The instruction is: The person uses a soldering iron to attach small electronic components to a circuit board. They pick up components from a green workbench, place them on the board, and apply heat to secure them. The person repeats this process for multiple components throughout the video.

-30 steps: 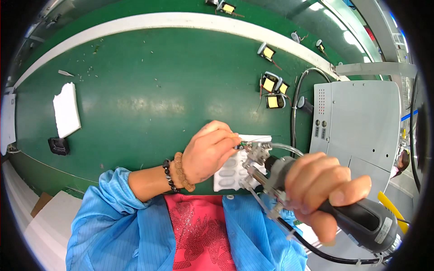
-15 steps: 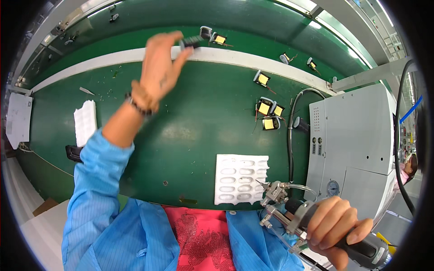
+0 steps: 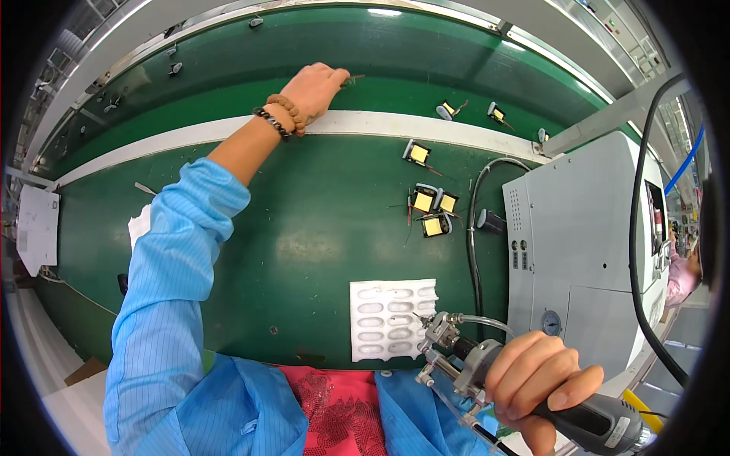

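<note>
Right hand (image 3: 544,372) wrapped round a tool (image 3: 480,363) at the right edge of a white tray (image 3: 386,346), I could scrape it by drifting; past the rail (image 3: 380,121), I cannot tell whether the left hand (image 3: 313,93) grips a wired part (image 3: 352,79).

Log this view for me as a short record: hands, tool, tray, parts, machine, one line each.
Left hand: past the white rail, at a small item; hold unclear
Right hand: closed around the tool
Tool: tip over the tray's right side in view; contact unclear
Tray: white, oval pockets, on the green table
Parts: three yellow-topped clustered left of the hose, a fourth nearer the rail
Machine: grey, right of the hose
</note>
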The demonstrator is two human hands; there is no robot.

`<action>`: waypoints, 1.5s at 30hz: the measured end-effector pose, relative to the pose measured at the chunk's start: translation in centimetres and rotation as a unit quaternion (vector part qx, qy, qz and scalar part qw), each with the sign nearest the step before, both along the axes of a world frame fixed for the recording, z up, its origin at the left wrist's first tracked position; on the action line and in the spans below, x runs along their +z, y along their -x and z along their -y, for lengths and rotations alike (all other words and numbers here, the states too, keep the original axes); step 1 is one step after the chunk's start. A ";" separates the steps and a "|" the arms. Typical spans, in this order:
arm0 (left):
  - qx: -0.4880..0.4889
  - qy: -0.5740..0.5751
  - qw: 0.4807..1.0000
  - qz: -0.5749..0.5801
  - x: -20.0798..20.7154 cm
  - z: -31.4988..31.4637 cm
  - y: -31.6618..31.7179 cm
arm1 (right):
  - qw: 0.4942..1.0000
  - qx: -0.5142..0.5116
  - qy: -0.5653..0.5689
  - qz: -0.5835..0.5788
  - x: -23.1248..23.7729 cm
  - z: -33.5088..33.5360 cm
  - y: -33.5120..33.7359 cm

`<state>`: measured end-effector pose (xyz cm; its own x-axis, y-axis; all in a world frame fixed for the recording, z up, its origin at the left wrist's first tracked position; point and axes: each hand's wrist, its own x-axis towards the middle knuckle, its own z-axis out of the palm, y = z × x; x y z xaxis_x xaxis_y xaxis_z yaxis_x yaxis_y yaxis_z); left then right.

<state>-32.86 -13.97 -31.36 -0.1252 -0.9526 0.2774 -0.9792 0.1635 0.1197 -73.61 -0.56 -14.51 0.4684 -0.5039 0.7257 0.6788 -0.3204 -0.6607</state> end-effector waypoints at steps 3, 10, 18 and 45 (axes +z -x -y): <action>-0.017 0.138 0.988 -0.067 3.4 -2.6 1.3 | 1.000 0.004 -0.004 0.008 -0.3 0.0 0.1; -0.029 0.062 0.918 -0.389 6.4 -15.0 12.9 | 0.999 -0.049 -0.017 0.014 -1.6 0.1 0.5; -0.030 -0.006 0.905 -0.425 1.5 -23.8 21.1 | 0.999 -0.038 -0.013 0.012 -1.9 0.0 0.4; -0.032 0.026 0.890 -0.454 -0.7 -24.1 21.1 | 0.997 -0.006 -0.017 -0.069 -4.1 0.2 -4.9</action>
<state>-53.92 10.14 -32.10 0.1186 -0.9348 0.3348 -0.4720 0.2436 0.8473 -68.75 -0.77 -18.63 0.5571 -0.5325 0.6373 0.5766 -0.3042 -0.7583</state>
